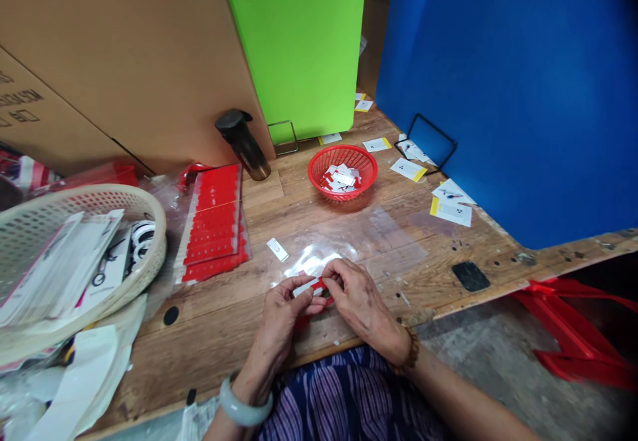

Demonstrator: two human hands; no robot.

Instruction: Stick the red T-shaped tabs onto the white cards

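Close to the table's front edge, my left hand (282, 310) pinches a small white card (305, 287) between thumb and fingers. My right hand (357, 300) is closed on a red strip (318, 285) at the card's right end; its fingertips are partly hidden. More red material shows below my hands. Just beyond them a clear plastic sheet (383, 235) lies on the wood. A similar white card (277, 250) rests to the left of the sheet. Farther back stands a red basket (341, 151) with several white and red pieces inside.
Stacked red strips (214, 215) lie to the left, near a dark flask (244, 145). A cream basket (157, 228) of packets fills the far left. Yellow-edged cards (451, 212) lie by the blue board (513, 109). A red stool (578, 335) stands beyond the right edge.
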